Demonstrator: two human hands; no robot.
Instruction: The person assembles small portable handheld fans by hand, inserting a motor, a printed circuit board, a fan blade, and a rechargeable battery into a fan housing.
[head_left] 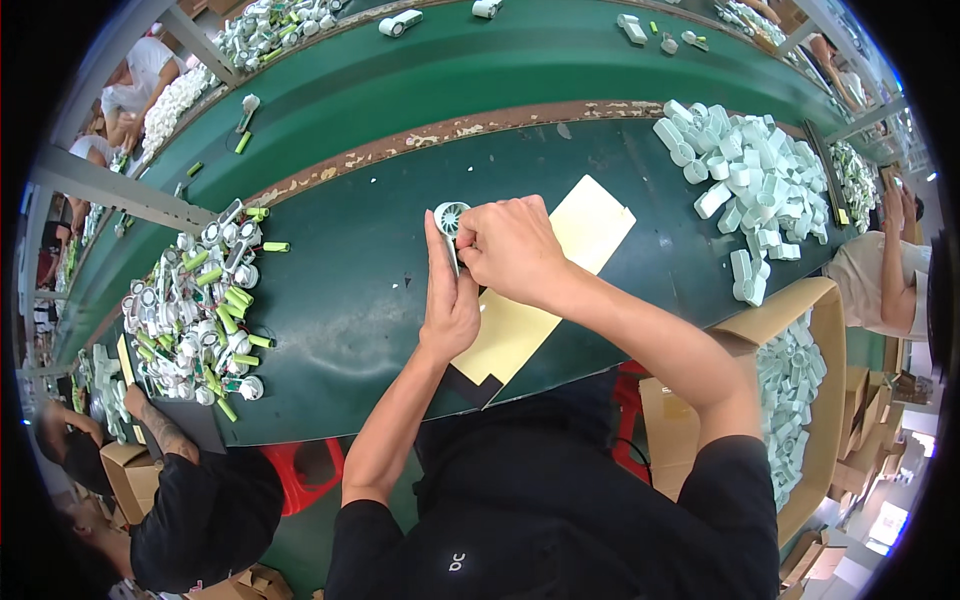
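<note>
A pale green handheld fan (451,217) with a round slotted head stands tilted up over the middle of the bench. My left hand (449,303) is closed along its handle, fingers stretched up one side and thumb on the other. Curled against the right edge of the fan, just below the head, my right hand (510,245) grips it there; its fingertips are partly hidden. Beneath both hands lies a pale yellow sheet (590,225) with a dark piece (470,388) at its near end.
Fan motors with green battery cells (205,310) are heaped on the left. Pale green plastic shells (745,170) form a pile at the right, above a cardboard box (825,400) of similar shells. Behind the bench (340,230) runs a green conveyor (400,90). A co-worker's arm (165,430) is at left.
</note>
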